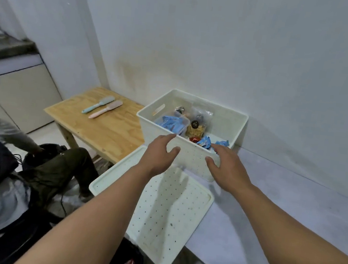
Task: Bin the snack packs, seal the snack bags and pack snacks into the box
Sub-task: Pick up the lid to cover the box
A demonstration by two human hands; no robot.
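Note:
A cream perforated box stands against the wall on a pale surface. Inside it sit a clear tub of blue snack packs, a clear snack bag with yellowish snacks and a dark round label, and loose blue and red packs near the front wall. My left hand and my right hand hover at the box's near wall with fingers spread, holding nothing. The box's perforated lid lies flat in front of the box, under my forearms.
A low wooden table to the left carries a blue sealing tool and a pink one. A seated person and dark bags fill the lower left. The lid overhangs the surface's edge.

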